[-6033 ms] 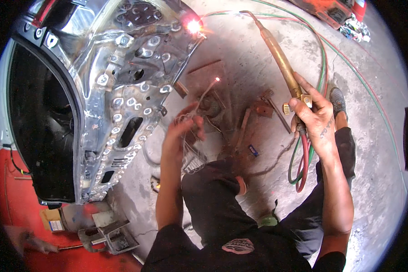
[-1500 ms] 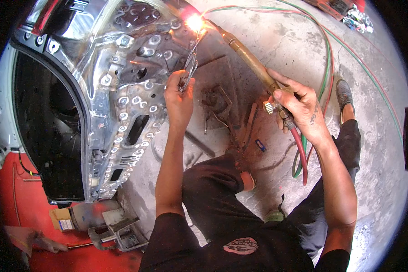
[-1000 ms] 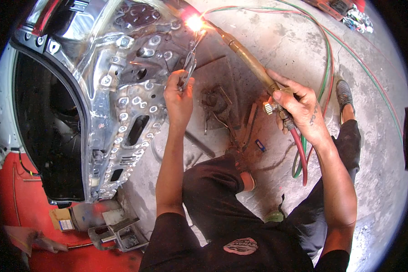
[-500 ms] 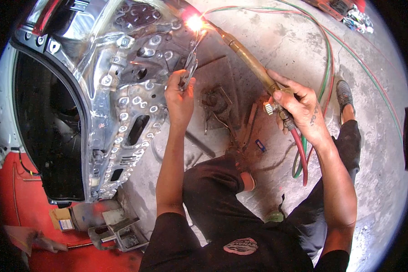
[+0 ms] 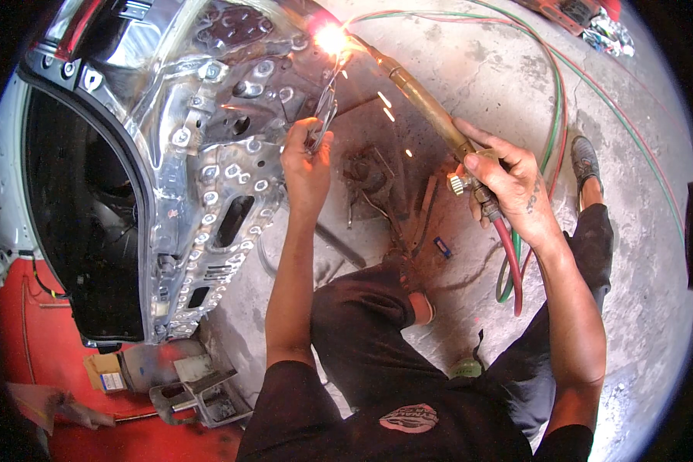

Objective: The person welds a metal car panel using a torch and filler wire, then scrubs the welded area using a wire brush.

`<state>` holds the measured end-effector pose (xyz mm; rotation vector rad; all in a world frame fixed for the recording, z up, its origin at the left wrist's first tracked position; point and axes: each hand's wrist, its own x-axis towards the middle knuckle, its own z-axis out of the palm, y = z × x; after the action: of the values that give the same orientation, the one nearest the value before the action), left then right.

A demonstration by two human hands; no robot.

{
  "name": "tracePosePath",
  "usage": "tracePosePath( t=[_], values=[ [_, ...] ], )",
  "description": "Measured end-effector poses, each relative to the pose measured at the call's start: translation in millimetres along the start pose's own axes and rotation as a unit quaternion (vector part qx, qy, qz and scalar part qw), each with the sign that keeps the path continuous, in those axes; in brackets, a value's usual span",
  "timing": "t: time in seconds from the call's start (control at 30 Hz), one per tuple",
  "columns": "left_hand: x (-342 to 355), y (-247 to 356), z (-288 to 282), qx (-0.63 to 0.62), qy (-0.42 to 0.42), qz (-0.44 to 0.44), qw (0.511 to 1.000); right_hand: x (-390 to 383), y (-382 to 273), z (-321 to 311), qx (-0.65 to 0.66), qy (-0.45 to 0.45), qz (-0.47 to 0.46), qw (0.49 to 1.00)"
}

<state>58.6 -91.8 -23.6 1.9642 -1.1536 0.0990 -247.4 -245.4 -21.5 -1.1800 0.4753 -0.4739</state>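
Observation:
My right hand (image 5: 512, 189) grips the brass handle of a gas torch (image 5: 423, 108); its tip burns with a bright flame (image 5: 333, 38) against the top of a bare metal car door shell (image 5: 208, 169) lying on the concrete floor. Sparks fly off below the flame. My left hand (image 5: 306, 158) holds a thin filler rod (image 5: 327, 104) that reaches up to the flame. Red and green hoses (image 5: 508, 262) hang from the torch behind my right hand.
The hoses loop over the concrete (image 5: 562, 100) to the upper right. Rusty metal scraps (image 5: 377, 185) lie between my hands. A small blue object (image 5: 443, 246) lies on the floor. A red surface (image 5: 31, 339) with a metal bracket (image 5: 196, 389) sits lower left.
Six seconds ago my left hand was low among the scraps and the torch lay further right; since then both came up to the door's top. In the last second only sparks differ.

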Motion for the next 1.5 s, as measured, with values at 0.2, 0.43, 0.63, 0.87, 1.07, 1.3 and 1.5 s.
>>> tracePosePath(
  t=[0.2, 0.43, 0.63, 0.87, 1.07, 1.3, 1.5],
  values=[
    [0.4, -3.2, 0.2, -0.001, 0.007, 0.001, 1.000, -1.2, -2.8, 1.9, -0.004, 0.011, 0.001, 1.000],
    [1.9, -1.8, 0.5, -0.004, 0.006, 0.010, 1.000, -0.2, 1.7, 0.7, -0.008, 0.010, -0.011, 1.000],
    [2.0, -5.2, -0.1, -0.012, 0.008, 0.006, 1.000, -1.0, -2.6, 2.7, -0.003, 0.009, -0.007, 1.000],
    [2.0, -5.5, 1.8, -0.007, 0.009, 0.006, 1.000, -0.8, -0.3, 0.4, -0.003, 0.011, -0.004, 1.000],
    [2.9, -5.8, 1.8, -0.004, 0.011, 0.012, 1.000, -0.6, 0.2, 0.8, -0.006, 0.009, 0.002, 1.000],
    [2.4, -5.2, 2.1, -0.026, 0.010, -0.008, 1.000, -1.3, -1.9, 2.3, -0.002, 0.014, 0.001, 1.000],
    [3.3, 0.4, 2.2, 0.014, 0.011, 0.017, 1.000, -0.1, 0.5, 0.1, -0.007, 0.005, -0.001, 1.000]
  ],
)
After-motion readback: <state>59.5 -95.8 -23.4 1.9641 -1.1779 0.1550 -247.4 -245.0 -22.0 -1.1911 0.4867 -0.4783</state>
